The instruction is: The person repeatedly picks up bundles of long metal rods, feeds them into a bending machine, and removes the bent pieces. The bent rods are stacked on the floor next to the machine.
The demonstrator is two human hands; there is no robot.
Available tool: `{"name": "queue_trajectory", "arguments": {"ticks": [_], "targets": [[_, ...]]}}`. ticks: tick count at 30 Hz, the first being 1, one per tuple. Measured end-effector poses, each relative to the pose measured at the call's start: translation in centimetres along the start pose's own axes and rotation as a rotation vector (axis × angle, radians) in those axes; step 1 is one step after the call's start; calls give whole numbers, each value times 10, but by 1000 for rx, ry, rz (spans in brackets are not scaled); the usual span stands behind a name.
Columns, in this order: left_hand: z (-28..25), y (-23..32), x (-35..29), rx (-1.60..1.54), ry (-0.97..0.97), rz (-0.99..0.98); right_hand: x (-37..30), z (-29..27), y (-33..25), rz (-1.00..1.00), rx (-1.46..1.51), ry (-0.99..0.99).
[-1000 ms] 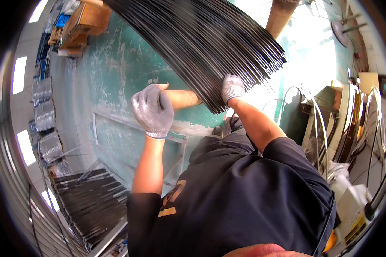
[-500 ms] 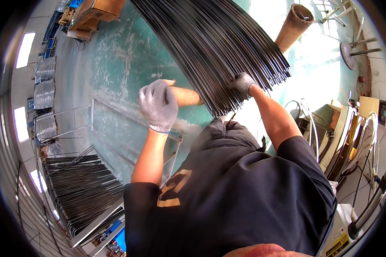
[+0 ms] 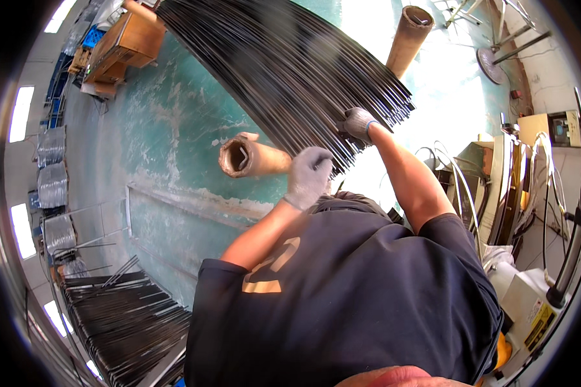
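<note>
A wide layer of long, thin black rods (image 3: 284, 71) runs from the upper left to just ahead of me, its near ends staggered. My right hand (image 3: 357, 124), in a grey glove, is closed around some rods a little back from their ends. At the left near corner of the layer is my left hand (image 3: 310, 174), gloved too, its fingers curled against the outermost rods. Whatever lies within those left fingers is hidden. Brown tubes (image 3: 258, 158) (image 3: 410, 40) stick out from under the layer on both sides.
A second stack of black rods (image 3: 122, 322) rests on a metal frame at lower left. Wooden boxes (image 3: 130, 42) stand at upper left. Hoses and upright boards (image 3: 503, 187) crowd my right side, with a round metal base (image 3: 490, 66) farther off.
My left hand has come right, from above the left tube to the rod ends, uncovering the tube's open end. My right hand stays on the rods. The whole view has shifted slightly.
</note>
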State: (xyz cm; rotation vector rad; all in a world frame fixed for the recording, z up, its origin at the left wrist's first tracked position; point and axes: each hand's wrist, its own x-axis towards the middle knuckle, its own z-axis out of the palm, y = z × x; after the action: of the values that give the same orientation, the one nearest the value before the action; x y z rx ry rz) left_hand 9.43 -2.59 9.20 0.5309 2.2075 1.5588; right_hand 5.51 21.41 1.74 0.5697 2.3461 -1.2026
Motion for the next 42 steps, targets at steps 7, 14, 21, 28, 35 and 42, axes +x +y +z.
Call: {"name": "queue_trajectory", "arguments": {"ticks": [7, 14, 21, 28, 35, 42], "targets": [[-14, -58, 50, -624, 37, -507, -121, 2, 24, -13, -154, 177], [12, -104, 101, -1199, -23, -742, -389, 86, 95, 472, -254, 352], [21, -65, 49, -989, -220, -1008, -501, 191, 80, 650, -366, 798], [29, -42, -1, -972, -465, -688, -532, 237, 143, 647, -400, 1009], [43, 122, 8, -1201, -568, -420, -660, 344, 253, 1193, -272, 1248], [201, 166, -153, -944, -870, -357, -668, 324, 251, -585, 2391, 1797]]}}
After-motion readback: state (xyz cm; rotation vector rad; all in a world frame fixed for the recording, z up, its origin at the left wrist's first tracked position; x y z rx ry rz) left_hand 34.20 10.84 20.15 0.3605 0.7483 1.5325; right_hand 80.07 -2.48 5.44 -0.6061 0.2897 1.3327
